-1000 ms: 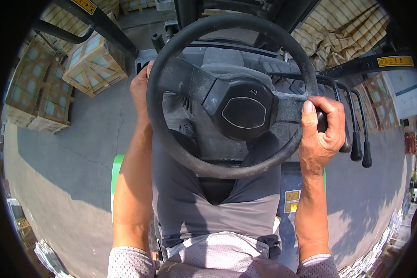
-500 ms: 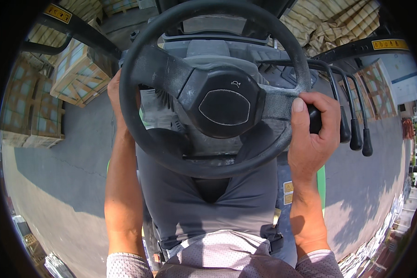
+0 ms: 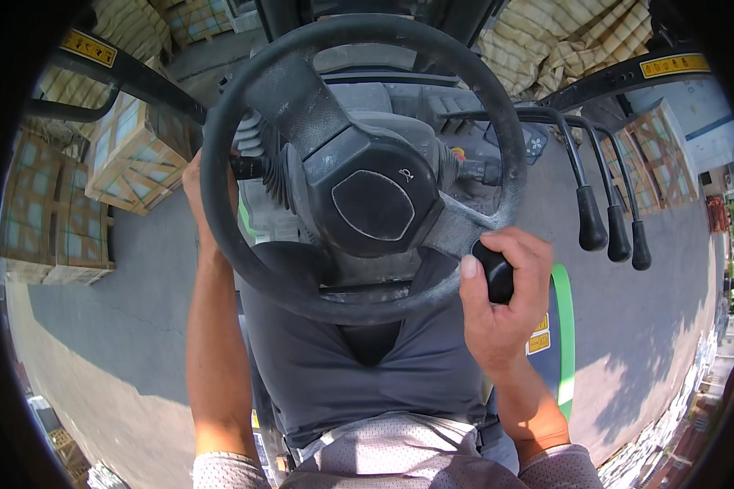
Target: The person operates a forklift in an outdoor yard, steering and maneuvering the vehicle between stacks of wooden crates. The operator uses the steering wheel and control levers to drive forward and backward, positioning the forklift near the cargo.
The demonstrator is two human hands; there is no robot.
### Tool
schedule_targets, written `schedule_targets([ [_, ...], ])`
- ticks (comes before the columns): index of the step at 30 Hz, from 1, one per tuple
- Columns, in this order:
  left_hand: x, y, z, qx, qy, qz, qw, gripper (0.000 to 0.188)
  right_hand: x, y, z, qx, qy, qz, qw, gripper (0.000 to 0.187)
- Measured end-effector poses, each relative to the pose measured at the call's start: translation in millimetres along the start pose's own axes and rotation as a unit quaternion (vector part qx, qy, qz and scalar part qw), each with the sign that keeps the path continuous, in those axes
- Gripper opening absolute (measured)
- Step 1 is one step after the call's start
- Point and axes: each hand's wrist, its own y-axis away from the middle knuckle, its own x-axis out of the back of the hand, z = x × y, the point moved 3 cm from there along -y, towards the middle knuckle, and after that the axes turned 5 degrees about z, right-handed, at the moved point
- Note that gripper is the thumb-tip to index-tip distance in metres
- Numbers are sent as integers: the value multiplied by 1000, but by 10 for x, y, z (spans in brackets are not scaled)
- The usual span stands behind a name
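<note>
Right hand [image 3: 511,322]: one, bare, closed around a round black knob [image 3: 496,275], thumb on the near side, fingers curled over the far side.

Left hand [image 3: 193,194]: one, bare, at the outer left of the wheel, partly hidden behind the rim; whether it grips anything cannot be told. Nearest to it inside the rim: a short dark grip [image 3: 249,167].

Steering wheel [image 3: 355,175]: one, black, worn and dusty, directly in front of the person, above the lap. One spoke slants to the upper left, the other to the lower right, where the knob sits by the rim. Hub marked with a pale outlined shape.

Behind the wheel: a black pleated boot [image 3: 277,179], left of the column; a dark stalk [image 3: 477,171], right of it.

Levers [image 3: 593,218]: three, bent, black-handled, in a row to the right of the wheel, apart from the right hand.

Below: dark grey trousers [image 3: 302,375]; pale mesh shirt [image 3: 383,444]; green edge panel [image 3: 564,342] at the right.

Outlying: slatted wooden crates [image 3: 134,155], standing on grey ground [image 3: 130,326] to the left; another crate [image 3: 661,159] at the right; striped, creased sheeting [image 3: 567,41] at the upper right.
</note>
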Motion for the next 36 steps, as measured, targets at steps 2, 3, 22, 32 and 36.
schedule_targets([
  [2,-8,11,34,5,9,-3,1000,13,-18,0,3,-4,0,7,1000,25],
  [3,1,20,55,-1,-4,-6,1000,13,-26,3,-3,-3,1,7,1000,24],
  [22,177,69,137,96,65,-2,993,16,642,15,417,-44,143,97,984,25],
  [32,210,63,34,87,48,42,994,41,434,-542,1029,-119,104,122,980,33],
  [36,224,70,-2,73,58,44,995,39,353,-788,975,-116,110,129,979,34],
])
